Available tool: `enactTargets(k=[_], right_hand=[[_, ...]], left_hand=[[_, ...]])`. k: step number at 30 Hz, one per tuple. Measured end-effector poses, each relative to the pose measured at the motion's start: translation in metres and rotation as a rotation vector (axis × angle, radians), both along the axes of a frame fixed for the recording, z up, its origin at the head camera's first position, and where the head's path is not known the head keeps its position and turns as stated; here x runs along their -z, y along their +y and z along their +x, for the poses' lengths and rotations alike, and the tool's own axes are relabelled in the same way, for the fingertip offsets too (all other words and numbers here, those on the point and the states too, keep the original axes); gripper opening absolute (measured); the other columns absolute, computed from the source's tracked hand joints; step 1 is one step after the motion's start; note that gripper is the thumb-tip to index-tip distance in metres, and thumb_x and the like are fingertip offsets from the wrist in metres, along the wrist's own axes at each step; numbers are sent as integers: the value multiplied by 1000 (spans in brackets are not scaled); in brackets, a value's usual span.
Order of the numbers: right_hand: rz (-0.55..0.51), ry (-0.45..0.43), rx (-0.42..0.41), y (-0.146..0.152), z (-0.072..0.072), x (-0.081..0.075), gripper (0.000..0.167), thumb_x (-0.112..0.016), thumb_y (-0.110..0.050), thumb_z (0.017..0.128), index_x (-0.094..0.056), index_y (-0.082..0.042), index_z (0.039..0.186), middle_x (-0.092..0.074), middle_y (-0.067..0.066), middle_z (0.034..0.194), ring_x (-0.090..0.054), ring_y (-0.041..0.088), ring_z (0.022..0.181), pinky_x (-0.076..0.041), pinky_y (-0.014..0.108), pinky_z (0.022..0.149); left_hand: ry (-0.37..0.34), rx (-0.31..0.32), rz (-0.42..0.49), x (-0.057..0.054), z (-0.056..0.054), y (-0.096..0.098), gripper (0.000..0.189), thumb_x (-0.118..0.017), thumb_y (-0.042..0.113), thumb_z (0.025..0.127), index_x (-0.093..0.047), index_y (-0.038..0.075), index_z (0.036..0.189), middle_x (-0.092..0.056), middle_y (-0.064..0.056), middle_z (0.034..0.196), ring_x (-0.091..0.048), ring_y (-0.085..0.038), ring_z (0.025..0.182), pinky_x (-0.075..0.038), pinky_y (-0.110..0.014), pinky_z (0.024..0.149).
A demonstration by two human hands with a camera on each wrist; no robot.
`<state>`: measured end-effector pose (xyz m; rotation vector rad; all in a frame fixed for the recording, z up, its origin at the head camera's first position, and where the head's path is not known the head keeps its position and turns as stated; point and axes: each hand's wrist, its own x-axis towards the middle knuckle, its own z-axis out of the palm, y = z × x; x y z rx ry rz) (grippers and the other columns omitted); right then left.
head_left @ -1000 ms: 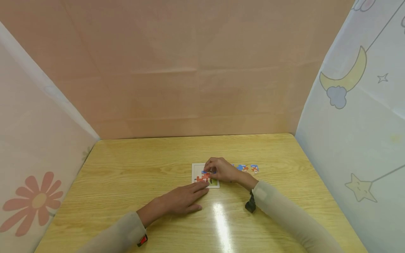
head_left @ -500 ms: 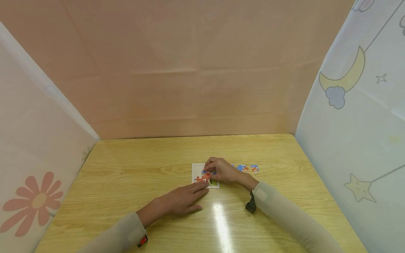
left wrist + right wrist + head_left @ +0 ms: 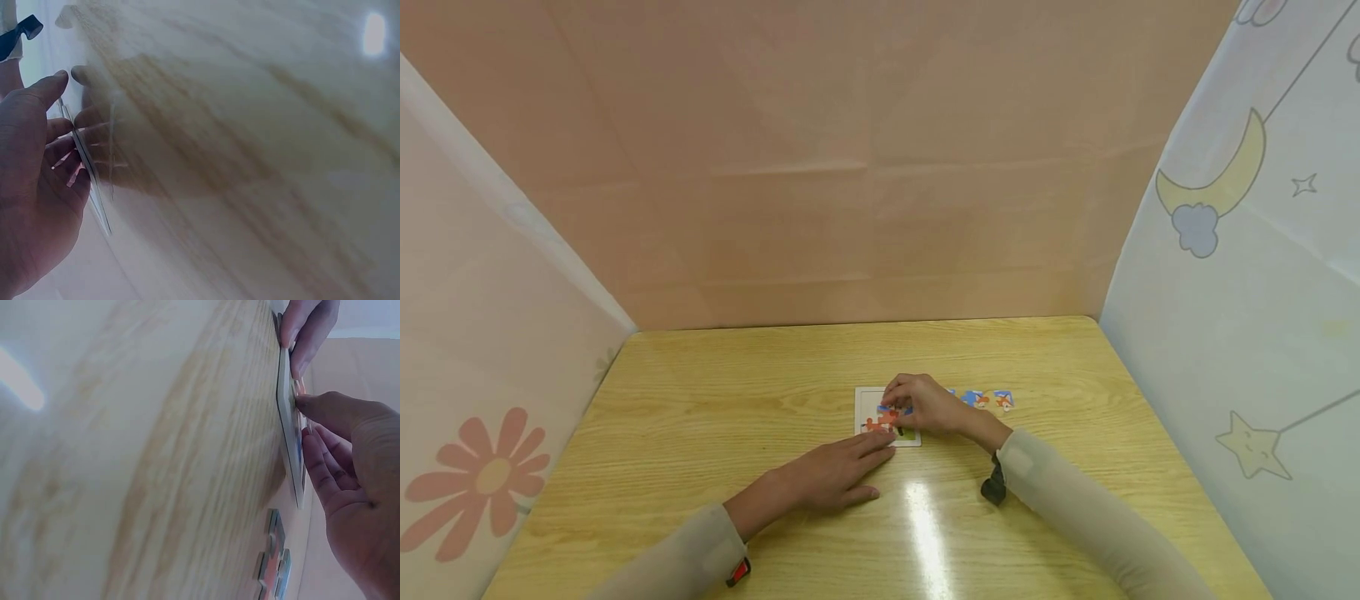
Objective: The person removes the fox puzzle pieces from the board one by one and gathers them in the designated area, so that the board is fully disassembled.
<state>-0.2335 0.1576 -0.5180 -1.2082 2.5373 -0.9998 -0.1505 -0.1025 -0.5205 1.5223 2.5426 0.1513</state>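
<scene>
A small square puzzle board [image 3: 859, 400] with a pale rim lies on the table, partly filled with orange, blue and green pieces. My left hand [image 3: 831, 475] lies with straight fingers over its lower left edge, fingertips touching the board. Over the board's right part, my right hand [image 3: 932, 406] pinches an orange and blue puzzle piece [image 3: 887, 416] between thumb and fingers, low against the other pieces. The right wrist view shows the thumb and fingertips meeting at the board [image 3: 284, 419]; most of the pinched piece is hidden there.
To the right of the board lie several loose puzzle pieces, among them a fox-face piece [image 3: 1003, 401] and a blue and orange piece [image 3: 974, 399]; the right hand partly covers this row. A wood-grain table [image 3: 737, 375] is enclosed by a back cloth [image 3: 865, 208] and side cloths.
Both hands stay in nearly the same place. The right fingers shift only slightly over the pinched puzzle piece; the board and loose pieces have not moved.
</scene>
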Motion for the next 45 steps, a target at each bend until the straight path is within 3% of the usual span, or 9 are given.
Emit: enactTargets(k=[10, 22, 36, 45], right_hand=[[-18, 40, 10, 1, -1, 1, 23, -83, -3, 92, -78, 0, 114, -70, 12, 119, -75, 20, 95, -62, 22, 83], [-76, 18, 14, 5, 0, 1, 22, -81, 0, 92, -78, 2, 114, -70, 12, 119, -76, 22, 97, -63, 26, 84], [-77, 128, -6, 20, 3, -6, 18, -86, -3, 88, -81, 2, 105, -72, 12, 115, -77, 22, 95, -64, 29, 84], [-62, 112, 3, 30, 6, -10, 18, -86, -4, 88, -81, 3, 105, -72, 11, 115, -77, 23, 98, -64, 33, 87]], left_hand=[[0, -4, -5, 1, -1, 0, 69, -45, 47, 113, -28, 10, 169, -18, -6, 178, -21, -23, 162, -31, -38, 128], [-10, -3, 5, 1, -1, -1, 69, -46, 46, 113, -28, 9, 168, -19, -5, 177, -22, -22, 162, -32, -38, 128], [-12, 1, 7, 0, 0, -1, 68, -46, 46, 113, -29, 9, 168, -20, -5, 177, -24, -24, 162, -34, -40, 127], [2, -6, -7, 0, 0, -1, 69, -47, 47, 113, -29, 10, 168, -20, -5, 177, -24, -23, 162, -31, -38, 128]])
